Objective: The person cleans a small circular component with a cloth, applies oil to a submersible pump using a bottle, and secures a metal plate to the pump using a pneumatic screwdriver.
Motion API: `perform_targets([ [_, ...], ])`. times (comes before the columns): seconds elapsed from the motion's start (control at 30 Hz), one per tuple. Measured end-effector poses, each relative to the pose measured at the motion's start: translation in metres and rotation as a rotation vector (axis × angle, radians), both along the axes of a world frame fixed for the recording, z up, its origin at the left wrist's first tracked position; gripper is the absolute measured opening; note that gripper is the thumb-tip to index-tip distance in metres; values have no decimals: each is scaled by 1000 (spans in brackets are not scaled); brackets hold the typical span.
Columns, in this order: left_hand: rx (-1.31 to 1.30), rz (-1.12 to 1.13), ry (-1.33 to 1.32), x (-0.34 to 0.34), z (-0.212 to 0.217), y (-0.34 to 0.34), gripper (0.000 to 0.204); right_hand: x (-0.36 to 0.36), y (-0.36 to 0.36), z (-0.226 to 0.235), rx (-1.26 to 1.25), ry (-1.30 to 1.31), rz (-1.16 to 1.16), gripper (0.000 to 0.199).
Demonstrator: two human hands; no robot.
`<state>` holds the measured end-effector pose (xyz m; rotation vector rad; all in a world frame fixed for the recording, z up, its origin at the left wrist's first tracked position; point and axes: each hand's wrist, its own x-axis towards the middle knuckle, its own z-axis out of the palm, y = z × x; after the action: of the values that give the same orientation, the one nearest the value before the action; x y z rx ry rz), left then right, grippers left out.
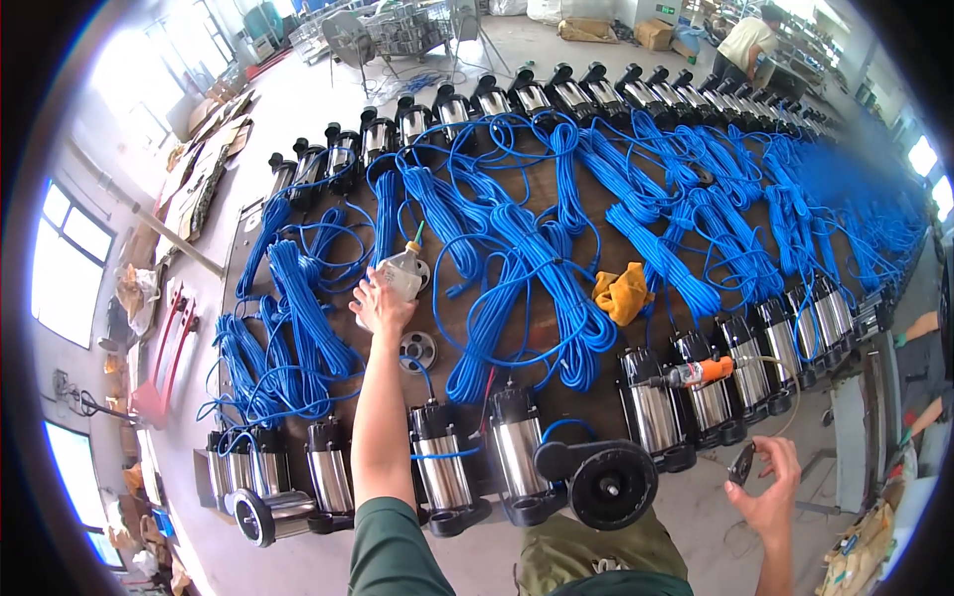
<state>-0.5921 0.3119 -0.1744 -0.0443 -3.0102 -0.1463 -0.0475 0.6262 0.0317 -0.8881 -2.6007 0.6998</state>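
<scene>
My left hand (382,306) reaches out over the table and is closed around a clear plastic bottle (402,268) with a thin green nozzle. Close to that hand are bundles of blue cable (310,318) and a light metal disc with holes (418,352). Low at the right, off the table's near edge, my right hand (773,489) pinches a small dark part (740,464), whose kind I cannot make out. In front of me, a steel-bodied pump (517,452) stands beside a round black pump end (611,487) that faces up.
More steel pumps (452,109) line the far edge. An orange power driver (701,372) lies across the near pumps, with a thin hose. A yellow cloth (623,293) sits among the cables. A person (747,48) bends at the back right; another's hands show at the right rim.
</scene>
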Motion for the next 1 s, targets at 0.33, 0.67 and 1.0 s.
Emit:
perform_targets([
  [0.33,21,-336,301,114,136,-58,98,2,35,2,-31,102,40,60],
  [0.67,-72,-575,-145,383,258,-53,103,-19,59,-1,-129,253,236,56],
  [1.0,-219,-564,-174,445,249,-9,95,-18,64,-2,-78,354,411,61],
])
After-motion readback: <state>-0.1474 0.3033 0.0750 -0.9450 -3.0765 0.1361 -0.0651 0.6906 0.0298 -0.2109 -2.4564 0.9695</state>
